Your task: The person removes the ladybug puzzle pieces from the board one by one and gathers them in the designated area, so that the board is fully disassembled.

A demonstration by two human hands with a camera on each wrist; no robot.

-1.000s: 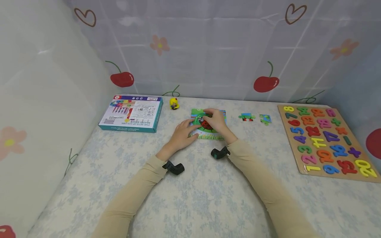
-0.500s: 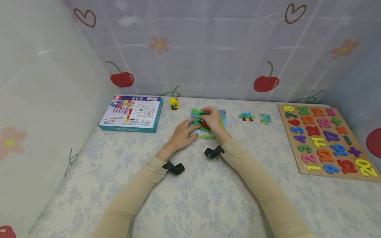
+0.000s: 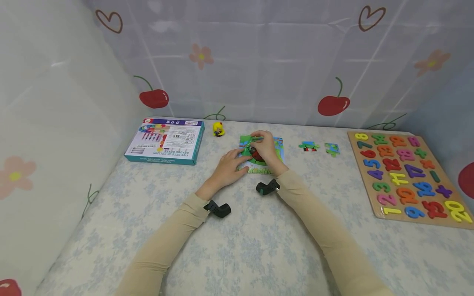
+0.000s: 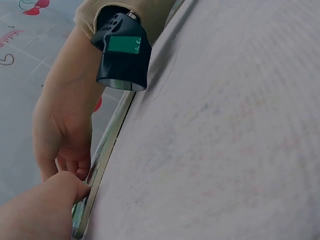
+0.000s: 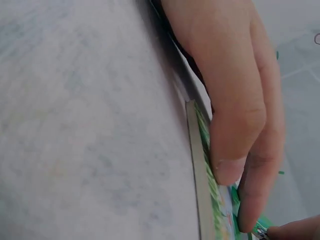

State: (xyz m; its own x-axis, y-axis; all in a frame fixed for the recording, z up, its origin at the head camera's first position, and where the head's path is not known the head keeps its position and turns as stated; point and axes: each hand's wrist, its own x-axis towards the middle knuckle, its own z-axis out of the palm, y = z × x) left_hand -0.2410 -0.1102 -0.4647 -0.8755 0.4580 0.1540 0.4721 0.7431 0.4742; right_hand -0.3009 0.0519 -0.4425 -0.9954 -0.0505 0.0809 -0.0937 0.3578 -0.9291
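Observation:
A square ladybug jigsaw puzzle (image 3: 259, 169) lies on the table in the head view. My left hand (image 3: 228, 167) rests on its left side, fingers spread. In the left wrist view, the left thumb (image 4: 65, 197) touches the puzzle's near edge. My right hand (image 3: 268, 153) is over the puzzle's upper part, thumb and fingers pinching a green jigsaw piece (image 3: 249, 143) that appears tilted up near the ladybug's head. The right fingers partly cover the ladybug. In the right wrist view the right hand (image 5: 240, 100) is bent down over the puzzle's edge (image 5: 197, 165).
Two loose jigsaw pieces, one with red (image 3: 309, 146) and one blue and green (image 3: 332, 149), lie right of the puzzle. A number board (image 3: 374, 195) is at far right. A teal-edged box (image 3: 163, 142) and a small yellow-haired figure (image 3: 218, 129) stand at the back left.
My right hand has shifted left across the puzzle towards the ladybug's head, and the green piece at its fingertips now looks tilted up. My left hand stays in place. The view has shifted slightly.

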